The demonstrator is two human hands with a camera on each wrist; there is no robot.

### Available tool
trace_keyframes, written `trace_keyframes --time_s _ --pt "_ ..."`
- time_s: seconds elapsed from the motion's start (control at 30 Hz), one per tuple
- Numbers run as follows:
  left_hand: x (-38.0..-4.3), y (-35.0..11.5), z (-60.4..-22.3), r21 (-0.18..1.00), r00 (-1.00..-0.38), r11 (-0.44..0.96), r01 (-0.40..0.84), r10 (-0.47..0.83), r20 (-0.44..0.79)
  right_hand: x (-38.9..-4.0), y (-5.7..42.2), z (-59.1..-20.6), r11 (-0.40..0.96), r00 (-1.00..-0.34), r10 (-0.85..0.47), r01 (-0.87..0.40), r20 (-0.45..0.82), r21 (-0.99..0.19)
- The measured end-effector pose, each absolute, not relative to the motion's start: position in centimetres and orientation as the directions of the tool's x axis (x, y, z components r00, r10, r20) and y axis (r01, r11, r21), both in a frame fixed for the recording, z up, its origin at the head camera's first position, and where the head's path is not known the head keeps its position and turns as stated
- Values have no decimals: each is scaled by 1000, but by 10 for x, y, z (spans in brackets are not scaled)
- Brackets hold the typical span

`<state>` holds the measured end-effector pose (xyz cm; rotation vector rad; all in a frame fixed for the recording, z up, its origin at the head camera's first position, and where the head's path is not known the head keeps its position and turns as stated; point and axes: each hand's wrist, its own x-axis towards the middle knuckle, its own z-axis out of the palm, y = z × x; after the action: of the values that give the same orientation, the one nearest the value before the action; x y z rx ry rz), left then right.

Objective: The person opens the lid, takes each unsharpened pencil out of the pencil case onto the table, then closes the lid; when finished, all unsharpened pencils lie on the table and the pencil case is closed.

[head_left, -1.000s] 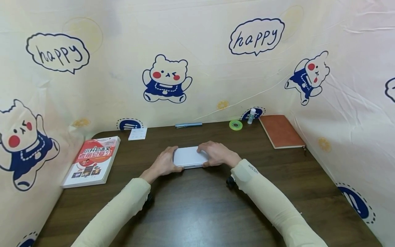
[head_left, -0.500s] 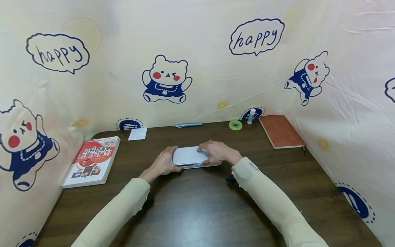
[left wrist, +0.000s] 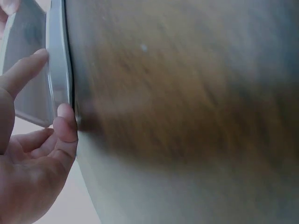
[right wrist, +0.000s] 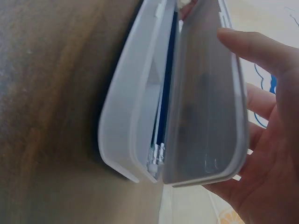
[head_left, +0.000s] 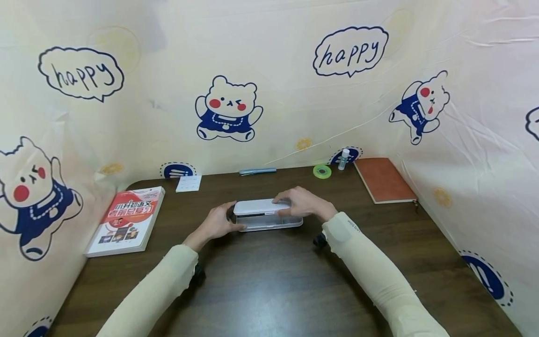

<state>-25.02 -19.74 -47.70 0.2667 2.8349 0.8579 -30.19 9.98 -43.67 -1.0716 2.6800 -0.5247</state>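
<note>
A white pencil case (head_left: 273, 225) sits mid-table with its lid (head_left: 254, 206) raised partway on the far side. My left hand (head_left: 215, 222) holds the case's left end; in the left wrist view one fingertip lies along the base (left wrist: 58, 70) by the lid. My right hand (head_left: 306, 205) grips the right part of the lid, thumb on its near edge. Through the gap, the right wrist view shows a slim dark blue stick (right wrist: 166, 88) lying lengthwise in the case, with something clear and shiny (right wrist: 158, 154) at its near end.
On the left lies a thick red and white book (head_left: 126, 220). Along the back are a white paper slip (head_left: 188, 183), a blue pen (head_left: 258, 171), a green tape roll (head_left: 322, 172) and a small white-capped tube (head_left: 343, 160). A brown notebook (head_left: 385, 180) lies at the right. A printed curtain borders the table.
The pencil case's lid has swung up and away from the base, opening a gap at the front. My right hand has risen with it and shifted slightly right; my left hand has moved slightly left.
</note>
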Motion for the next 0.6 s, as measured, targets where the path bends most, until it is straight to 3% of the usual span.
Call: trace_keyframes --time_s 0.2,0.6 --pt "-249 -198 -478 584 -982 807 93 173 -82 -307 109 -431 653 -740 -672 -601 13 -461" --pt "-250 -201 -478 606 -938 758 243 342 -51 -314 131 -430 687 -860 -504 -458 83 -565"
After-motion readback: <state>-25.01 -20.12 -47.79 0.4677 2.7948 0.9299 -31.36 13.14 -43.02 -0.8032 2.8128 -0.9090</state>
